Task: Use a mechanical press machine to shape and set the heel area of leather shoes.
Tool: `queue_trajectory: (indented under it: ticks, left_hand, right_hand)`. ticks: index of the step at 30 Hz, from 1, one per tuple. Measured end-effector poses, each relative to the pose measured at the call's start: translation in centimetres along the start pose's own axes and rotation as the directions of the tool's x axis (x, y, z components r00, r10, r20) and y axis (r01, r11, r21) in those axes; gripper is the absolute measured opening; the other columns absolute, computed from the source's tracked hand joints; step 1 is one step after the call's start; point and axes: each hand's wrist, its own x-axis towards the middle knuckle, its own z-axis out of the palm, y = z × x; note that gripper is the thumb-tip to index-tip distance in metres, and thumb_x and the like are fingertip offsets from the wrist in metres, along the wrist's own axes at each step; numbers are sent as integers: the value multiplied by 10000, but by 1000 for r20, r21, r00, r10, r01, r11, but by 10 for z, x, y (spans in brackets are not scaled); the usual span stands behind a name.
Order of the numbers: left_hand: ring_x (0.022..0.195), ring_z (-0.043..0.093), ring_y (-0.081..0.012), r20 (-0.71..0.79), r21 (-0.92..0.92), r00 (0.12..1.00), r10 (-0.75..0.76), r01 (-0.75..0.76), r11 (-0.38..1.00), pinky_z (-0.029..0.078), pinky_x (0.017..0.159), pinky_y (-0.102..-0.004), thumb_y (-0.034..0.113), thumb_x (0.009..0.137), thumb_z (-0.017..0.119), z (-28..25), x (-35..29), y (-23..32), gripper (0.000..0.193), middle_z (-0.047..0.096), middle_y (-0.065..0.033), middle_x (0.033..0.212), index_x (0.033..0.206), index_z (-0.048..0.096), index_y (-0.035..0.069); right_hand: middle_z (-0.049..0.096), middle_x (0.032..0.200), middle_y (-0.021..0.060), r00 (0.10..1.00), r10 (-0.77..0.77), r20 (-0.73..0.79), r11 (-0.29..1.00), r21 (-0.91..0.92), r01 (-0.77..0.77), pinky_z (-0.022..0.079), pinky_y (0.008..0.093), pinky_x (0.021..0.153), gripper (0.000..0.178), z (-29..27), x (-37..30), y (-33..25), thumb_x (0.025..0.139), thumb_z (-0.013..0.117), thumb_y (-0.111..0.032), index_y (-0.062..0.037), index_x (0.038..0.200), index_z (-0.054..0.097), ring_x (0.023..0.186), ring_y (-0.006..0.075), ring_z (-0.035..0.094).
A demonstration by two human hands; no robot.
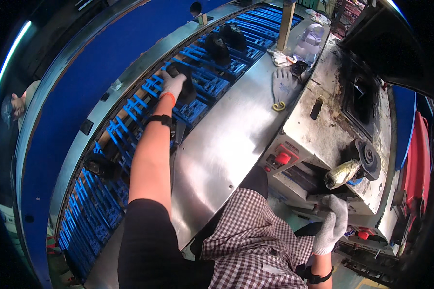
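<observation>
My left hand (172, 84), in a pale glove with an orange cuff, reaches out over the blue slatted conveyor (197, 108). Its fingers are closed on a black rounded piece (186, 90), whose exact kind I cannot make out. More dark rounded pieces (217, 48) sit farther along the slats, and another black piece (101, 166) lies nearer on the left. Down at the right, beside the off-white machine's lower edge, my right hand (333, 224) is gloved in white. Its fingers are curled in, and whatever they may hold is hidden.
A metal ledge (226, 144) runs between conveyor and machine (313, 115). On it lie a grey glove (283, 86) and a clear plastic jug (307, 44) beside a wooden post (285, 26). The machine carries a red switch (283, 158) and a wrapped handle (342, 174). A person (18, 106) is beyond the blue panel.
</observation>
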Motion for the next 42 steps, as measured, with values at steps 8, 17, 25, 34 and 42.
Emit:
queue_trajectory:
  ticks: [8,17,25,34,42]
  left_hand:
    - [1568,244,-347,139,180,989,-48,22,983,225,1257,-398,611,917,645,-20,-39,-3,1091,249,-263,1677,1640,127,-22]
    - [1254,602,-371,-726,631,678,116,589,505,499,1023,-477,429,773,793,-243,-130,-29,687,653,-188,1214,1253,540,7]
    - [964,712,-337,-144,-614,793,-592,397,682,576,891,-504,245,788,729,-395,-165,-141,365,732,-102,1091,1120,690,99]
    - [1277,593,-378,415,-794,904,-100,414,446,465,1111,-522,338,861,655,-199,-257,8,654,624,-197,1385,1415,572,1]
    - [1316,584,-337,754,-636,517,405,729,253,428,1165,-473,430,973,569,-7,-310,176,688,582,-231,1444,1460,500,-50]
  right_hand:
    - [700,1052,238,965,-105,242,994,-11,111,527,456,927,295,23,-2,18,951,555,-128,63,1138,678,986,357,674]
    - [653,1215,187,997,-70,-18,993,-93,68,488,407,996,390,-19,-23,60,1067,475,-165,94,1330,600,1088,281,621]
    - [669,1188,226,1000,-7,-4,999,-39,7,507,402,960,398,-14,-27,65,1038,504,-194,106,1250,656,1063,315,642]
    - [677,1186,250,811,-343,474,915,363,175,544,444,882,412,-23,72,-38,964,602,-179,69,1289,648,993,357,677]
    - [535,1482,229,731,105,675,833,342,-435,378,320,1166,984,-13,161,-101,964,667,-388,5,1650,81,1367,252,522]
